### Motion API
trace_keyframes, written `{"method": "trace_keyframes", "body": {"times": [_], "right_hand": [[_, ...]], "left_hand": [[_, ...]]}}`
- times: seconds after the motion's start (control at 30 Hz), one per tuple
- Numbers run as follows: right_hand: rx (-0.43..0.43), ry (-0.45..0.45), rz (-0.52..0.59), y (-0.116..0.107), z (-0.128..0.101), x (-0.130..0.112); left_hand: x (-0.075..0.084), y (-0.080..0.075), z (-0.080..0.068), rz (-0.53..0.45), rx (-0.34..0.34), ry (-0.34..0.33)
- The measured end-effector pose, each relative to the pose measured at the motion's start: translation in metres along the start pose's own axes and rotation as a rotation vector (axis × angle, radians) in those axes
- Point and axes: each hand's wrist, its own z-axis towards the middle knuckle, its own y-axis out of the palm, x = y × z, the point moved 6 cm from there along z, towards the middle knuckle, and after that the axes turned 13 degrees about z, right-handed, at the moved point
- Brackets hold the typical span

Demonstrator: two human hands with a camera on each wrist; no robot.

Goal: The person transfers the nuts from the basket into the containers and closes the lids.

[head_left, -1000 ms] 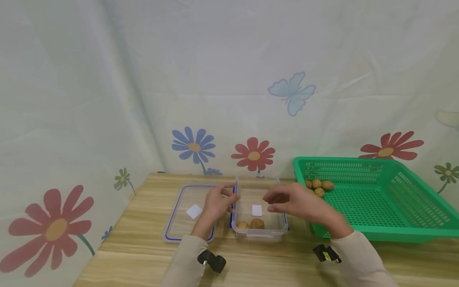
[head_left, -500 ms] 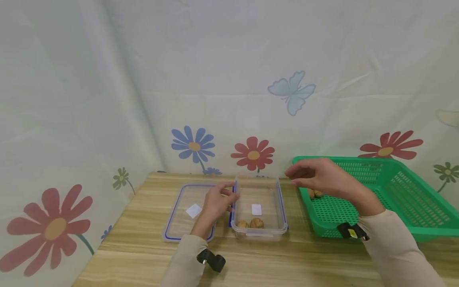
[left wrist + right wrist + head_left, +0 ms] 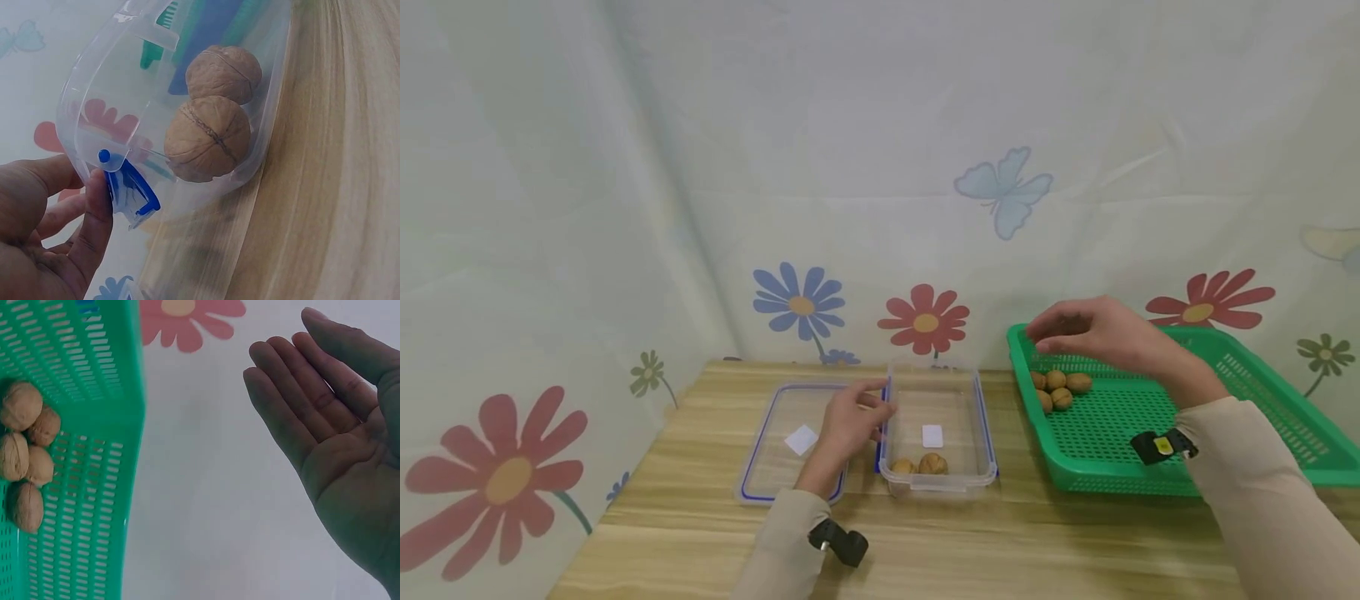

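Note:
A clear plastic food container with blue side latches stands on the table. Two walnuts, one of them this walnut, lie touching at its near end. My left hand pinches the container's left wall at the rim, fingertips beside the blue latch in the left wrist view. With nothing in it, my right hand hovers over the back left of a green basket. Its fingers are relaxed and fairly straight in the right wrist view. Several walnuts are grouped in the basket's left back corner.
The container's lid, clear with a blue seal, lies flat left of the container, partly behind my left hand. A white label shows on it. The wooden table meets a flower-printed curtain at the back.
My right hand has moved from above the container, up and right, to over the basket, uncovering the walnuts there. My left hand keeps its grip on the container, whose two walnuts stay put.

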Motion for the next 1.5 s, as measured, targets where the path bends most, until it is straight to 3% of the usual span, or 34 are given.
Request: {"method": "trace_keyframes", "body": {"times": [0.4,0.87,1.5], "right_hand": [[0.013,0.085,0.017,-0.016,0.007,0.032],[-0.076,0.169,0.062,-0.009,0.016,0.083],[-0.125,0.238,0.089,-0.006,0.011,0.126]], "left_hand": [[-0.002,0.000,-0.001,-0.003,-0.005,-0.007],[0.000,0.000,-0.002,-0.024,0.002,0.014],[-0.003,0.002,0.000,-0.025,0.005,0.015]]}}
